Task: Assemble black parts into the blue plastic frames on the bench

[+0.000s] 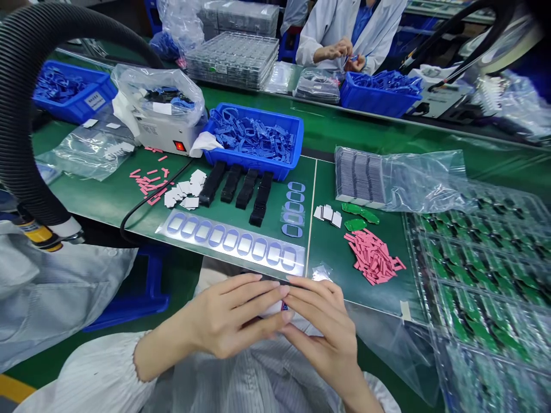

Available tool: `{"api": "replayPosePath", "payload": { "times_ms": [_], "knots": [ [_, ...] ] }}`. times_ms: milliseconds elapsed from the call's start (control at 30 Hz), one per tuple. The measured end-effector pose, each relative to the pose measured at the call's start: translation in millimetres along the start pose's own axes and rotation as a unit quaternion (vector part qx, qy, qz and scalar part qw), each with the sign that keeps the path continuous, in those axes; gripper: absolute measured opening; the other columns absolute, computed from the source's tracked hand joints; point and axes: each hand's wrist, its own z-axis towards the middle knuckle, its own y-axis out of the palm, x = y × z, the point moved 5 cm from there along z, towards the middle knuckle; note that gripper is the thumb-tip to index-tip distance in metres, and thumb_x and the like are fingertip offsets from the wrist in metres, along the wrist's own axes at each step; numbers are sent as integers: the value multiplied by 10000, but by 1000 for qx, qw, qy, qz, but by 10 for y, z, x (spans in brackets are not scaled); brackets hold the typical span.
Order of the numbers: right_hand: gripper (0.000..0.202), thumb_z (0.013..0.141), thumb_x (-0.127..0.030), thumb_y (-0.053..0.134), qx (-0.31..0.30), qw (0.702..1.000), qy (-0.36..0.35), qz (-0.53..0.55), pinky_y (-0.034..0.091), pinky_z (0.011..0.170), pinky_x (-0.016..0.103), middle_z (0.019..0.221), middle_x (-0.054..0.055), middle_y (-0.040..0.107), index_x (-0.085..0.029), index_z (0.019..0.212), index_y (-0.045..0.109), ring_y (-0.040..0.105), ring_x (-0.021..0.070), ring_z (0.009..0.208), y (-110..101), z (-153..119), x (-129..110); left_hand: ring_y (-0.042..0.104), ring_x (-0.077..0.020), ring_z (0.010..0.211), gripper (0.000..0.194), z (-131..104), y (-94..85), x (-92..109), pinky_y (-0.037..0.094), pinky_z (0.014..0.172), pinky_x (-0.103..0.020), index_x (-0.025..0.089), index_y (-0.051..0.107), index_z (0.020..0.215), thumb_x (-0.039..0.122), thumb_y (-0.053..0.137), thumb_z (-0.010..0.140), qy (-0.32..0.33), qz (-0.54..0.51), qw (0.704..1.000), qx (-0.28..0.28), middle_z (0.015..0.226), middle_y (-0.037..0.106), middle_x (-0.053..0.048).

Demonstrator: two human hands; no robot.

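At the table's front edge, my left hand (241, 312) and my right hand (321, 327) meet fingertip to fingertip. Both are closed around a small object (272, 310), mostly hidden, with a white surface and a bit of dark blue and red showing. I cannot make out its kind. Just beyond my left hand lies a clear strip of oval stickers (230, 240). Several more oval rings (294, 206) stand in a column. A small clear bag (322, 272) is close to my right fingers, and a pile of pink strips (375, 258) lies farther right.
Behind are black strap-like pieces (258, 201) and a blue bin (297, 143) of blue parts. White pads (185, 189) lie left. Trays of green circuit boards (477, 275) fill the right. A black hose (17, 126) arches at left. A co-worker (348, 34) sits opposite.
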Motion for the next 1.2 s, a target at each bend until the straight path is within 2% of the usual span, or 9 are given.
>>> {"api": "replayPosePath", "payload": {
  "times_ms": [100,200,400,467,600,700,867,1033,1200],
  "knots": [
    [211,785,-252,662,-8,1000,5,-10,404,775,370,919,32,697,-194,984,627,616,232,961,14,-20,-3,639,-217,1007,347,-13,27,-38,531,862,-358,182,602,1133,149,627,789,-78,-134,988,-20,1078,679,-115],
    [268,750,-256,701,-16,1000,7,-10,406,781,373,921,32,697,-201,999,620,619,235,948,29,-49,7,627,-234,1022,419,-78,110,-80,497,911,-379,275,609,1128,86,639,755,-197,-269,941,-57,1105,658,-80],
    [263,831,-336,605,-24,989,113,94,482,853,375,1071,45,664,-253,1081,609,604,220,1013,-35,-224,237,651,-226,982,371,-120,168,-173,455,963,-409,304,648,1069,105,637,756,-300,-347,888,-21,1079,671,-38],
    [240,866,-326,550,-4,975,188,118,506,862,349,1142,56,635,-255,1084,619,589,215,1059,-107,-343,395,656,-226,972,296,-156,254,-241,463,957,-404,296,674,1024,150,638,770,-378,-430,820,-23,1050,684,-37],
    [208,870,-291,538,3,950,281,133,541,817,283,1125,54,648,-252,1035,659,602,205,1048,-178,-558,614,685,-233,887,213,-332,542,-265,554,817,-359,242,697,977,268,653,770,-550,-571,609,23,932,724,-53],
    [214,861,-294,552,-5,947,287,144,562,763,270,1068,59,672,-240,1035,664,638,200,975,-159,-587,641,682,-237,893,260,-401,791,-177,534,855,-378,207,700,973,307,692,733,-593,-605,530,38,922,727,-64],
    [201,853,-250,557,16,970,221,98,535,857,360,1056,58,675,-236,1017,674,629,215,991,-194,-348,561,687,-244,872,317,-325,942,-69,506,895,-421,179,706,960,377,704,712,-611,-625,475,98,905,730,-81],
    [244,860,-202,544,52,987,150,32,513,889,385,1108,55,651,-241,1082,636,604,206,1032,-224,-87,524,692,-238,851,265,-282,701,87,535,842,-380,223,724,919,381,711,706,-588,-638,484,117,856,739,-66],
    [352,861,-212,559,5,997,64,-39,470,937,439,1215,82,588,-236,1212,554,547,228,1124,43,0,558,696,-239,831,219,-515,632,327,543,810,-362,240,734,886,364,713,707,-605,-637,470,85,858,738,-68]
  ]
}}
